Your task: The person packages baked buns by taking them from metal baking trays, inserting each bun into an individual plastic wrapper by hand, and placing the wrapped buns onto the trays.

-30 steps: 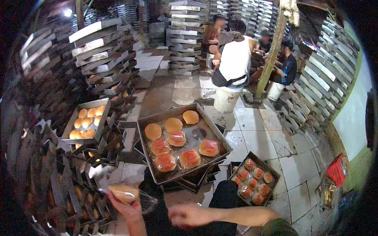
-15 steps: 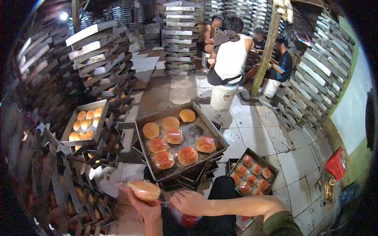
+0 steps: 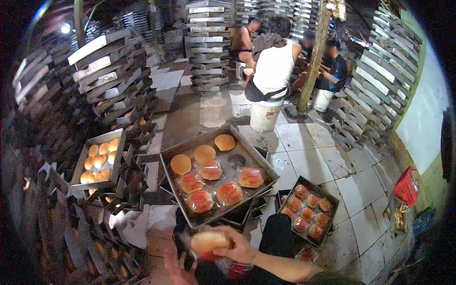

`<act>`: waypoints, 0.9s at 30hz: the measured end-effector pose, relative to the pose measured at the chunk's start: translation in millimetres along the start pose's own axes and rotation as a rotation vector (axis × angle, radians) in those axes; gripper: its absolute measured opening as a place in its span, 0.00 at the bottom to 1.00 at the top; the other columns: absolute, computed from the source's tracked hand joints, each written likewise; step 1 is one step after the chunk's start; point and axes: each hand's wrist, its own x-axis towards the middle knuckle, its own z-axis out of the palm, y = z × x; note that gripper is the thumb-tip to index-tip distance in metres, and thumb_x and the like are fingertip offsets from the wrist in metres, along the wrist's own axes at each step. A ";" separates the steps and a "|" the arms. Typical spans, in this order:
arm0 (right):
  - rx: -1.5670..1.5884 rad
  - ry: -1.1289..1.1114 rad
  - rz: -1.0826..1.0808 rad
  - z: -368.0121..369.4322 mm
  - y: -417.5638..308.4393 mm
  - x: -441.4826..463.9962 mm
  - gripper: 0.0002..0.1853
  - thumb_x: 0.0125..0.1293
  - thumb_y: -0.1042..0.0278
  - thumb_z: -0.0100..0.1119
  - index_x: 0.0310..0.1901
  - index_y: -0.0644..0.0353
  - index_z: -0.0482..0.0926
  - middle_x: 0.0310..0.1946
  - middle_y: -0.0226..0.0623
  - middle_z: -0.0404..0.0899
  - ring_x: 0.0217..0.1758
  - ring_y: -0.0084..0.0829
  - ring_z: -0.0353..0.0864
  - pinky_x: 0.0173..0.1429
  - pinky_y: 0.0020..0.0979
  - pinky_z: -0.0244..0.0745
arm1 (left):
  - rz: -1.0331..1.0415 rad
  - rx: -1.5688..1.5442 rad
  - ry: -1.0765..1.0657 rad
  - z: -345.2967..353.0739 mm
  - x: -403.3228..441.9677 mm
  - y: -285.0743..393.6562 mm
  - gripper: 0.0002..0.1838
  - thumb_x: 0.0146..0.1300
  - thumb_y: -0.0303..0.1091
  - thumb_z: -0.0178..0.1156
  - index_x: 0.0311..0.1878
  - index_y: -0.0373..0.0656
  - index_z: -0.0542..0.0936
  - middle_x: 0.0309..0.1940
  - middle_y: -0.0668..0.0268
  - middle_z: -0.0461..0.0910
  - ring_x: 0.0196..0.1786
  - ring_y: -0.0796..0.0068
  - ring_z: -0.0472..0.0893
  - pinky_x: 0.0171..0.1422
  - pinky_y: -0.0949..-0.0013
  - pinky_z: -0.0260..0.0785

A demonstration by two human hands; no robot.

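My right hand (image 3: 237, 244) grips a bun (image 3: 203, 243) in front of my lap, its pale side showing and some red below it. Just below and to the left is my left hand (image 3: 180, 268), blurred, with fingers apart and nothing visible in it. Beyond both hands stands a large metal tray (image 3: 167, 183). It holds three unwrapped buns (image 3: 204, 154) at the back and several buns in clear, red-printed wrappers (image 3: 229, 193) nearer me. A red packet (image 3: 237, 270) shows partly on my lap, below my right wrist.
A smaller tray (image 3: 327, 233) of wrapped buns lies at right on the tiles. At left, a tray (image 3: 114, 178) of plain buns tops a stack. Tall tray stacks (image 3: 209, 45) surround the room. Several people sit ahead, one on a white bucket (image 3: 265, 118). A red basket (image 3: 407, 187) is far right.
The bun has gone from my left hand to my right hand, moving right and slightly down. My left hand has dropped lower and its fingers have spread. The view has shifted slightly.
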 end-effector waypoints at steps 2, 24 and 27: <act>0.142 0.000 0.033 37.8 41.4 -13.2 0.31 0.57 0.61 0.60 0.60 0.60 0.59 0.52 0.39 0.68 0.55 0.28 0.67 0.58 0.29 0.63 | 0.310 0.485 -0.013 -31.2 -5.5 -4.1 0.12 0.65 0.34 0.48 0.43 0.35 0.75 0.41 0.61 0.74 0.43 0.70 0.73 0.46 0.72 0.66; -0.088 -0.153 0.256 51.8 -27.0 -23.1 0.19 0.62 0.60 0.53 0.50 0.65 0.70 0.46 0.43 0.71 0.54 0.38 0.67 0.60 0.37 0.57 | 0.152 0.782 0.018 -56.5 0.6 22.3 0.09 0.59 0.32 0.54 0.32 0.35 0.76 0.27 0.65 0.73 0.32 0.74 0.72 0.38 0.72 0.66; -0.339 0.025 -0.330 71.8 17.0 39.1 0.13 0.62 0.62 0.50 0.30 0.65 0.73 0.26 0.44 0.71 0.30 0.44 0.73 0.36 0.35 0.69 | 0.260 0.561 -0.248 -101.1 73.9 -7.0 0.26 0.58 0.59 0.50 0.46 0.45 0.70 0.41 0.64 0.72 0.39 0.70 0.71 0.43 0.60 0.66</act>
